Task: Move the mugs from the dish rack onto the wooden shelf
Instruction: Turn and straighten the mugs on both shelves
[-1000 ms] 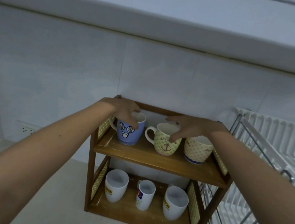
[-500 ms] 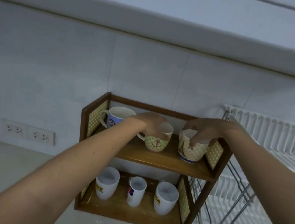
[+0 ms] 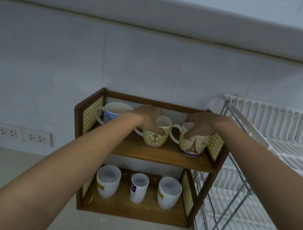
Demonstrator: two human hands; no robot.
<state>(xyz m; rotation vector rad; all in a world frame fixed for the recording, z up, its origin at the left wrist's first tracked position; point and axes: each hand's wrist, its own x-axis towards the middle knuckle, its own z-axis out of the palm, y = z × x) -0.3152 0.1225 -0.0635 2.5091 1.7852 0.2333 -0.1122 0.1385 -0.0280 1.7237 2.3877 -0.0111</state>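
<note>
Six mugs stand on the shelf (image 3: 162, 158) and the rack (image 3: 277, 152) shows none, so the job looks nearly done, with the left hand (image 3: 149, 117) gripping the anchor mug (image 3: 155, 137) and the right hand (image 3: 201, 124) gripping the tower mug (image 3: 191, 144) on the top tier.

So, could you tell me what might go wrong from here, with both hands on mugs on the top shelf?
The anchor mug and the Eiffel Tower mug stand close, so turning either could knock them together. The Eiffel Tower mug also sits near the shelf's right panel and could bump it. Each hand grips from above at the rim, so a lifted mug might slip.
</note>
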